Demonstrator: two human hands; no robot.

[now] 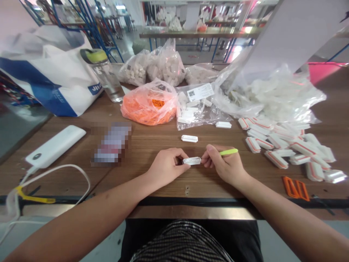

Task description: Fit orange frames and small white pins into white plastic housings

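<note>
My left hand [167, 166] pinches the left end of a small white plastic connector [192, 160] just above the wooden table [152, 145]. My right hand [224, 165] is closed around a thin yellow-green tool [229, 151], its hidden tip meeting the connector's right end. A second white connector [189, 138] lies loose on the table just beyond my hands.
A bag of orange parts [148, 105], clear bags of white parts [191, 109] and a heap of white pieces with orange strips [294, 145] lie behind and right. Orange clips [296, 188] sit near the right edge. A white power bank [56, 145], cable, bottle [107, 74] and bag are left.
</note>
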